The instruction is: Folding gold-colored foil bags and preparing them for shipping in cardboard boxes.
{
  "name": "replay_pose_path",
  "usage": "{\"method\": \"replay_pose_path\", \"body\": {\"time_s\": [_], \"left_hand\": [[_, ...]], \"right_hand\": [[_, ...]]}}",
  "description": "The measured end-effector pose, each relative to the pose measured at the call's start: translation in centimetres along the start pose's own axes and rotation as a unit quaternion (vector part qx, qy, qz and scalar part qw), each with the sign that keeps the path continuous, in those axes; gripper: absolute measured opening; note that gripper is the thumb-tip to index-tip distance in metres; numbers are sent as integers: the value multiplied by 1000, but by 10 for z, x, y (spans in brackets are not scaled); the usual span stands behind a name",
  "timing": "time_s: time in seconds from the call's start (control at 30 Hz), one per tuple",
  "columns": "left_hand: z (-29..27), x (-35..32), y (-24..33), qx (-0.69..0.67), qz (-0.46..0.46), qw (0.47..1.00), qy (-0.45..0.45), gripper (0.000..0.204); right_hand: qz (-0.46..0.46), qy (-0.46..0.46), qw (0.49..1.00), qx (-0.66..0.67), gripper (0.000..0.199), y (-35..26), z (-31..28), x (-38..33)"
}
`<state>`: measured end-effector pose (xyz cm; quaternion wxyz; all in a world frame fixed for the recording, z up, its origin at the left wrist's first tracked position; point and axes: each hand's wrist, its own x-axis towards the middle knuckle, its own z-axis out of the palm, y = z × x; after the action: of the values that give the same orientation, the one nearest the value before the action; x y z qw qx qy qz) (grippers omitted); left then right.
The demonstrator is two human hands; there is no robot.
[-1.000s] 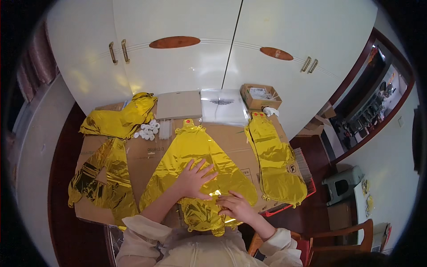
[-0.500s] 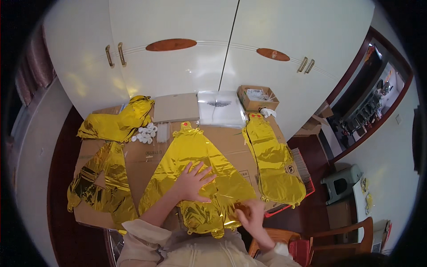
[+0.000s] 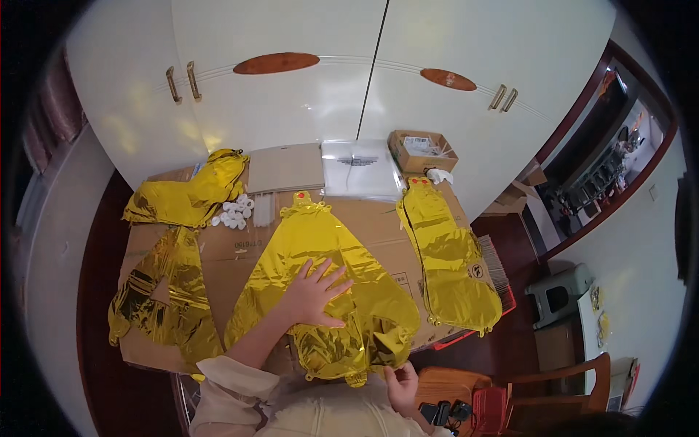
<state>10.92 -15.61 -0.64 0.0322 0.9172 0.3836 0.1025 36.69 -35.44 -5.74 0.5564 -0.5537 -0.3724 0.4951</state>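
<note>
A flat gold foil balloon (image 3: 320,247) with a wide triangular outline lies on cardboard in front of me, its small tabbed end with a red dot pointing away. My left hand (image 3: 314,295) rests on its middle, fingers spread and palm down. At the balloon's near right corner, my right hand (image 3: 402,386) pinches the foil edge between thumb and fingers; the foil there is creased and folded. To the left lies another gold foil balloon (image 3: 193,284) with a triangular hole. A stack of long gold foil balloons (image 3: 448,255) lies on the right.
Cardboard (image 3: 226,277) covers the table. Along its back are folded gold balloons (image 3: 182,197), white rolls (image 3: 234,214), a grey-beige board (image 3: 286,169), clear plastic bags (image 3: 360,171) and a small carton (image 3: 422,151). A wooden chair (image 3: 444,379) stands at the near right, with black devices on its seat.
My right hand has moved down and slightly left along the balloon's near right corner, now pinching its edge. The left hand stays flat on the foil.
</note>
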Motion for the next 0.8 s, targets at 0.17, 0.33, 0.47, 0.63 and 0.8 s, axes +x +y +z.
{"method": "replay_pose_path", "body": {"time_s": [0.17,0.33,0.47,0.63,0.8], "left_hand": [[1,-1,0,6,-7,1000,0,95],[-1,0,1,15,-10,1000,-12,93],[2,-1,-2,21,2,1000,-12,93],[2,-2,-1,20,-1,1000,-12,92],[6,-2,-2,20,-5,1000,2,92]], "right_hand": [[-351,-135,876,-302,20,-45,20,16],[-347,-322,811,-343,21,-30,26,35],[-376,-356,769,-376,17,-44,35,37],[-353,-364,800,-320,23,-54,32,46],[-373,-218,742,-512,40,-56,26,79]]}}
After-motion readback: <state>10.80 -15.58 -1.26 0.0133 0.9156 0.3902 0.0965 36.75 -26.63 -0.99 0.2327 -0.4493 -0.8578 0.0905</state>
